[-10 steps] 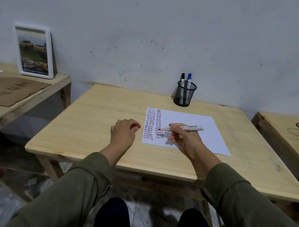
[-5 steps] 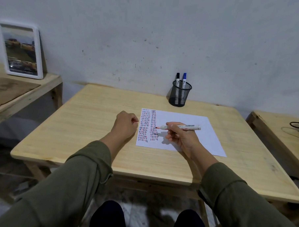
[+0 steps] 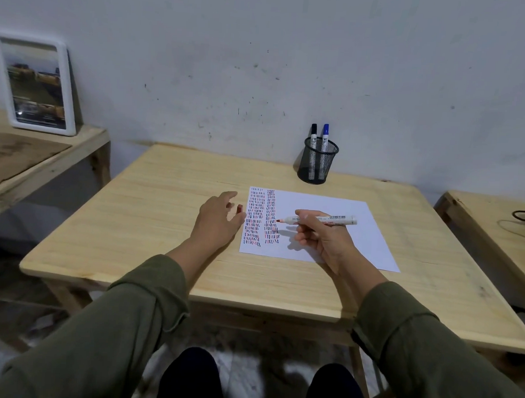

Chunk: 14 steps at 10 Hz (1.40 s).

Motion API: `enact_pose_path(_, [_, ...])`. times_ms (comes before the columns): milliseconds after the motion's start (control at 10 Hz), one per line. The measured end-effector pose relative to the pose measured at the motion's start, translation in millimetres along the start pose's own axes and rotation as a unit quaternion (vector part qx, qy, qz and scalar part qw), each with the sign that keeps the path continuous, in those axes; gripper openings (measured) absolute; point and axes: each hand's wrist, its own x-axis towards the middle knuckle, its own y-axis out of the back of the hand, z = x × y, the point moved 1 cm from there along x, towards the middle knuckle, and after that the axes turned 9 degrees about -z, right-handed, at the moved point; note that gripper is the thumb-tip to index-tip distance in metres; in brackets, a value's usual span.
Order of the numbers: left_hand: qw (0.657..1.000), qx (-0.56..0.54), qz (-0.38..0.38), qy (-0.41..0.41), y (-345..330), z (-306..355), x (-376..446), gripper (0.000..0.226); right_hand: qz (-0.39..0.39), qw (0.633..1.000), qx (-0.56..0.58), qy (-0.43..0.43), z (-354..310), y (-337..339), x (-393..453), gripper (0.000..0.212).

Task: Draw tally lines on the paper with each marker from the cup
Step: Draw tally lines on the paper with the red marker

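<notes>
- The right hand [image 3: 322, 240] has its grip clenched around a white marker [image 3: 320, 220], which lies nearly level above the paper [image 3: 324, 207], uncapped red tip pointing left.
- That tip sits just beside the second column of tally lines [image 3: 272, 217] (whether it touches the sheet cannot be told).
- The left hand [image 3: 216, 219] hovers at the paper's left edge, grip released and fingers spread; a small red thing, seemingly the marker's cap [image 3: 239, 208], shows at its fingertips, though whether the fingers hold it cannot be told.
- The paper lies flat on the wooden desk [image 3: 152, 224], with two columns of short red and dark strokes along its left side.
- A black mesh cup [image 3: 317, 163] stands at the desk's far edge near the wall, well apart from the paper, holding a black-capped marker [image 3: 313, 135] and a blue-capped marker [image 3: 325, 134] upright.
</notes>
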Motion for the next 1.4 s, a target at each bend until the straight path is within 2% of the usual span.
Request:
enact_pose_path(100, [0.998,0.064,0.007,0.027,4,2,-14,0.062,0.001,0.999,-0.036,-0.004,-1,2,-2,0.013])
enact_pose_path(200, [0.989,0.13,-0.02,0.066,4,3,-27,0.076,0.004,0.997,-0.08,-0.005,-4,4,-7,0.008])
enact_pose_path(400, [0.978,0.198,-0.044,0.049,-6,-6,-42,0.091,0.02,0.982,-0.188,-0.016,1,7,-16,0.004])
enact_pose_path(1200, [0.974,0.217,-0.05,0.052,-4,-1,-44,0.093,-0.011,0.983,-0.18,-0.026,5,3,-20,0.02])
enact_pose_path(1400, [0.98,0.187,-0.038,0.053,-3,-2,-40,0.083,0.003,0.981,-0.195,-0.013,3,7,-16,0.011])
